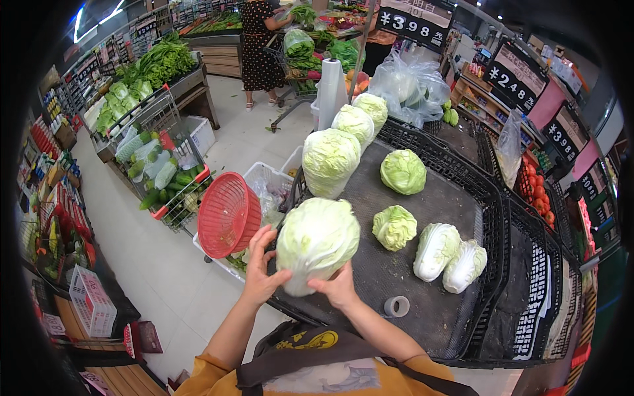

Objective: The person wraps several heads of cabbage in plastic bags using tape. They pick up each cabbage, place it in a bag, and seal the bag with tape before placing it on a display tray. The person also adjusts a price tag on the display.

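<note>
Between both palms I hold a large napa cabbage [317, 237] over the near left part of a black crate-like display tray [342, 304]. My left hand [263, 272] grips its lower left side, fingers spread. On the lower right, my right hand [338, 287] supports it with the thumb in front. Behind it a row of napa cabbages [331, 161] stands along the tray's left side. Farther right lie a round cabbage [403, 171], a smaller leafy head [395, 227] and two small white-stemmed napa cabbages [436, 251]. A roll of tape [396, 306] rests near my right forearm.
Left of the tray, a red plastic basket [229, 215] tilts above a white crate [267, 175]. A cart of cucumbers [171, 183] stands farther left. A plastic bag roll [332, 91] and bagged vegetables [408, 86] are behind. Price signs [515, 76] hang right; a person [261, 49] stands at the back.
</note>
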A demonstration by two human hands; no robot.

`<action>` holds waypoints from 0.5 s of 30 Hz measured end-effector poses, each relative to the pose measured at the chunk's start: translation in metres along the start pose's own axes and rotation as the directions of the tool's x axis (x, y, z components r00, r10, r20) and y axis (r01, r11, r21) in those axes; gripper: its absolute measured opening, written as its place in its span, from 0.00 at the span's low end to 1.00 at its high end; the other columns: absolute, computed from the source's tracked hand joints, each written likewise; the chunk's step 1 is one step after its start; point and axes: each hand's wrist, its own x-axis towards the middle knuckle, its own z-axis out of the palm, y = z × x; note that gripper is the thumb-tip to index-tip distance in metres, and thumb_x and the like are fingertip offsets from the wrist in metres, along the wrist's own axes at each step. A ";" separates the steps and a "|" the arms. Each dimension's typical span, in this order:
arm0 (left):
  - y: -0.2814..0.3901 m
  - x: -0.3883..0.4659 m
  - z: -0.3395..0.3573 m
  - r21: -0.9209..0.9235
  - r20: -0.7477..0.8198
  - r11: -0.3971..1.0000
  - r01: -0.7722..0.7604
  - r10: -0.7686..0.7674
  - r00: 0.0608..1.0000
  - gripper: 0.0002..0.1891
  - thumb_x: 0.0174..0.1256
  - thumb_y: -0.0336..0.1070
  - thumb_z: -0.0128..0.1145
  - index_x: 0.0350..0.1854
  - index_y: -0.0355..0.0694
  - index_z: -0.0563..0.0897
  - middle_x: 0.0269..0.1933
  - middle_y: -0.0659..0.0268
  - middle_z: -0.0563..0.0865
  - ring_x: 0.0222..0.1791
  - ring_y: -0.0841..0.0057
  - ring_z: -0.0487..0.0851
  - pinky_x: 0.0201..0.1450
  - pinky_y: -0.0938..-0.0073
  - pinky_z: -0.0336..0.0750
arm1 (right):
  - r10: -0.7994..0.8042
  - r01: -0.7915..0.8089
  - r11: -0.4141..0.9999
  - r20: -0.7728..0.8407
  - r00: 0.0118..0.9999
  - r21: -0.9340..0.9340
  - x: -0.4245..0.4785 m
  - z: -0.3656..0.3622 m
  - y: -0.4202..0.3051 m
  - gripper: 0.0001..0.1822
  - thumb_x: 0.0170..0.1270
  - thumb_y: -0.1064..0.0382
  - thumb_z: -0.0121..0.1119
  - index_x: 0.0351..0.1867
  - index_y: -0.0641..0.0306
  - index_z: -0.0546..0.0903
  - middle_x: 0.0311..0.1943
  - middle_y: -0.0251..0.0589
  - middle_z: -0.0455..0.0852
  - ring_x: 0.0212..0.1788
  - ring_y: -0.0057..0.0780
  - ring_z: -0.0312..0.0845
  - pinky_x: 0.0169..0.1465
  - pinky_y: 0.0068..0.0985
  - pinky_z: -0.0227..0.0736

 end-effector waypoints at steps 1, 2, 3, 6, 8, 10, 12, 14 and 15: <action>-0.006 0.006 -0.004 0.023 0.021 0.999 0.037 -0.037 0.999 0.41 0.51 0.41 0.67 0.66 0.36 0.60 0.63 0.61 0.67 0.62 0.68 0.67 0.61 0.65 0.63 | -0.062 0.059 0.995 -0.043 0.997 -0.082 0.012 -0.002 0.003 0.59 0.36 0.65 0.78 0.66 0.63 0.46 0.61 0.45 0.62 0.62 0.34 0.61 0.64 0.33 0.60; -0.009 0.012 -0.006 -0.132 0.137 0.976 0.175 -0.157 0.978 0.37 0.55 0.34 0.63 0.67 0.36 0.59 0.66 0.59 0.62 0.64 0.69 0.65 0.61 0.67 0.64 | -0.124 0.111 0.981 -0.078 0.989 -0.156 0.025 -0.004 0.009 0.60 0.35 0.64 0.79 0.66 0.64 0.46 0.60 0.45 0.62 0.62 0.35 0.61 0.64 0.33 0.60; -0.013 0.021 -0.004 -0.064 0.169 0.984 0.164 -0.151 0.974 0.40 0.56 0.33 0.62 0.68 0.34 0.55 0.68 0.57 0.58 0.66 0.67 0.63 0.63 0.66 0.62 | -0.197 0.167 0.957 -0.109 0.974 -0.237 0.039 -0.008 0.015 0.61 0.34 0.63 0.79 0.66 0.65 0.46 0.60 0.46 0.62 0.62 0.35 0.61 0.63 0.33 0.60; -0.023 0.044 -0.001 -0.075 0.235 0.986 0.149 -0.127 0.964 0.47 0.56 0.35 0.62 0.71 0.33 0.43 0.69 0.54 0.56 0.68 0.66 0.57 0.68 0.66 0.52 | -0.288 0.196 0.903 -0.200 0.937 -0.383 0.064 -0.011 0.034 0.63 0.32 0.60 0.80 0.67 0.67 0.45 0.60 0.49 0.63 0.61 0.36 0.63 0.62 0.33 0.62; -0.028 0.064 -0.003 -0.178 0.251 0.968 0.177 -0.130 0.959 0.48 0.55 0.38 0.62 0.71 0.33 0.42 0.69 0.54 0.55 0.69 0.67 0.56 0.69 0.68 0.50 | -0.319 0.178 0.877 -0.263 0.911 -0.446 0.076 -0.008 0.048 0.64 0.32 0.59 0.80 0.67 0.68 0.44 0.60 0.51 0.64 0.61 0.37 0.64 0.62 0.33 0.62; -0.033 0.077 -0.003 -0.246 0.251 0.943 0.223 -0.160 0.955 0.49 0.55 0.42 0.61 0.71 0.33 0.40 0.69 0.54 0.55 0.69 0.68 0.54 0.70 0.69 0.47 | -0.336 0.140 0.860 -0.339 0.878 -0.490 0.086 -0.004 0.061 0.65 0.31 0.57 0.80 0.67 0.68 0.44 0.60 0.52 0.65 0.60 0.38 0.65 0.61 0.32 0.63; -0.050 0.083 -0.009 -0.247 0.258 0.945 0.212 -0.147 0.955 0.50 0.55 0.42 0.62 0.70 0.32 0.39 0.69 0.54 0.54 0.69 0.67 0.54 0.69 0.69 0.47 | -0.355 0.087 0.817 -0.378 0.855 -0.570 0.091 0.003 0.067 0.65 0.31 0.56 0.80 0.67 0.68 0.44 0.60 0.54 0.65 0.60 0.40 0.65 0.61 0.33 0.63; -0.067 0.086 -0.014 -0.183 0.253 0.965 0.188 -0.138 0.957 0.52 0.54 0.42 0.63 0.70 0.32 0.38 0.69 0.53 0.54 0.69 0.67 0.54 0.69 0.68 0.48 | -0.369 0.035 0.773 -0.405 0.837 -0.633 0.093 0.011 0.069 0.66 0.31 0.54 0.80 0.67 0.69 0.44 0.60 0.55 0.65 0.60 0.42 0.66 0.60 0.33 0.63; -0.075 0.088 -0.016 -0.120 0.251 0.979 0.165 -0.131 0.959 0.53 0.53 0.42 0.64 0.70 0.31 0.37 0.69 0.52 0.53 0.69 0.66 0.55 0.69 0.68 0.49 | -0.380 0.014 0.750 -0.413 0.828 -0.662 0.094 0.013 0.069 0.66 0.31 0.54 0.80 0.67 0.69 0.43 0.60 0.56 0.65 0.60 0.42 0.66 0.60 0.34 0.63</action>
